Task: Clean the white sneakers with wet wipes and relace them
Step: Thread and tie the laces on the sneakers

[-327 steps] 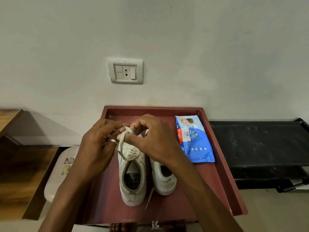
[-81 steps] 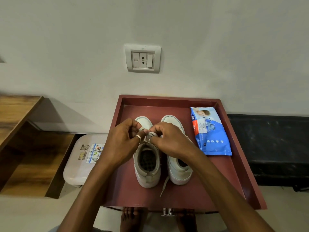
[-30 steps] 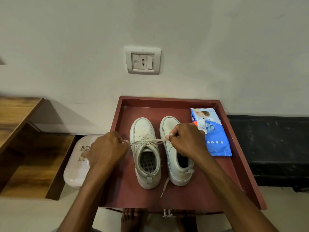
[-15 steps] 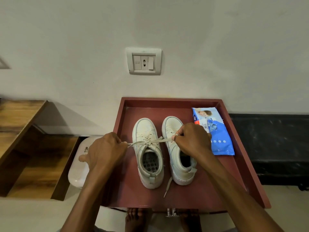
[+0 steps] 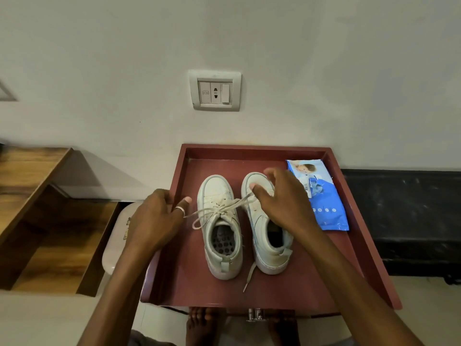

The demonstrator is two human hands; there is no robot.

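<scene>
Nearest, bare feet [image 5: 199, 323] are seen below the red tray [image 5: 174, 283]. A loose lace end [image 5: 250, 275] trails on the tray floor from the right sneaker [image 5: 268, 245], which is judged the one left to lace. Both sneakers stand side by side in the tray, heels near. The left sneaker [image 5: 222, 255] carries a lace [image 5: 224, 204] drawn across into what looks like a bow.

The shoes are judged light, firm in the sole and soft in the upper, and best held at heel or collar. The flat lace is limp and best taken by its tip.

The left hand [image 5: 154, 221] is loosely curled where a loop meets it; whether the loop is gripped cannot be told. The right hand [image 5: 284, 203] is spread and relaxed over the right toe, with nothing seen pinched.

Farther right a wipes pack [image 5: 324, 196] lies clear of the shoes, and a wall socket [image 5: 215, 90] is set beyond.
</scene>
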